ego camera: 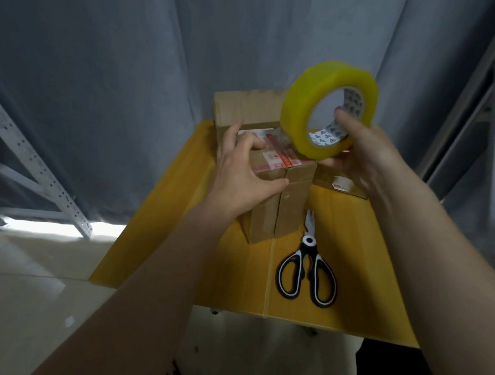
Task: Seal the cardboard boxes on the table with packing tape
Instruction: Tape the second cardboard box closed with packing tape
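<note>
Holding tape roll (pixel 320 109) (yellow) over box (pixel 282 187)

On the table (pixel 231 276), the box (pixel 281 196) under my left hand (pixel 241 174) sits at centre, scissors (pixel 308 268) at four o'clock, another box (pixel 247 108) at twelve, my right hand's (pixel 373 160) tape roll (pixel 329 110) at one.

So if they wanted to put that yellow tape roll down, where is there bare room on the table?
The bare yellow table shows two free patches: the near-left corner, bordered by the front box and the scissors, and the right strip beyond the scissors, below the small box. The far end is crowded with boxes, the left hand and the right hand holding the tape roll.
</note>
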Motion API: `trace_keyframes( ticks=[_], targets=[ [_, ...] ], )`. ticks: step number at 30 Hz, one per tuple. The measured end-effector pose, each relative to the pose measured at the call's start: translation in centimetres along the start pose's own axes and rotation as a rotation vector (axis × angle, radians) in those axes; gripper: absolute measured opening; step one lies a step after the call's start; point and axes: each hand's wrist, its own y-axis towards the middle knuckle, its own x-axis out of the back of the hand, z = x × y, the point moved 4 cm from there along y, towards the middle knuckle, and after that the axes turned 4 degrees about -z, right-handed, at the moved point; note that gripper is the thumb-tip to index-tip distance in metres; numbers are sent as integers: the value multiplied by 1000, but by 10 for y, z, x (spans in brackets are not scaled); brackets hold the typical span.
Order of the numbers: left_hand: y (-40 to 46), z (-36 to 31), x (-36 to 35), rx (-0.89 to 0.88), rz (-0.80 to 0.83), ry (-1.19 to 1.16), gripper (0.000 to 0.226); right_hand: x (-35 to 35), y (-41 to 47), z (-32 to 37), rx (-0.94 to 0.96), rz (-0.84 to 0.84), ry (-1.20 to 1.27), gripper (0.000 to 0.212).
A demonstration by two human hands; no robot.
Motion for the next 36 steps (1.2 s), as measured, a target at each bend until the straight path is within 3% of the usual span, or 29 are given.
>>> trace_keyframes(
  ticks=[3, 7, 13, 16, 19, 21, 23, 28, 32, 36],
  targets=[
    [14, -17, 0, 33, 108, 259, 71, -1, -3, -13, -33, -42, -39, 21],
    [23, -31, -15, -3, 189, 468, 110, -4, -9, -6, 57, -145, -101, 13],
    [26, -27, -16, -68, 113, 415, 91, -15, -22, 30, 429, -93, -388, 11],
    [26, -28, -14, -70, 59, 380, 94, -26, -21, 42, 489, -55, -427, 8],
    [31, -25, -16, -34, 104, 418, 94, -23, -13, 37, 372, -20, -361, 4],
    [33, -25, -18, -42, 130, 448, 92, -12, -8, 27, 196, -24, -243, 21],
    [34, -27, -20, -71, 141, 469, 91, -4, -4, 22, 130, -26, -171, 23],
    [34, -24, -20, -90, 134, 484, 92, -3, 4, 23, 171, 6, -141, 17],
    [33, -19, -21, -17, 134, 455, 114, 13, 13, 23, 185, -118, -78, 28],
    [33, -19, -24, 8, 133, 464, 122, 26, 23, 8, 118, -133, -73, 29]
  ],
)
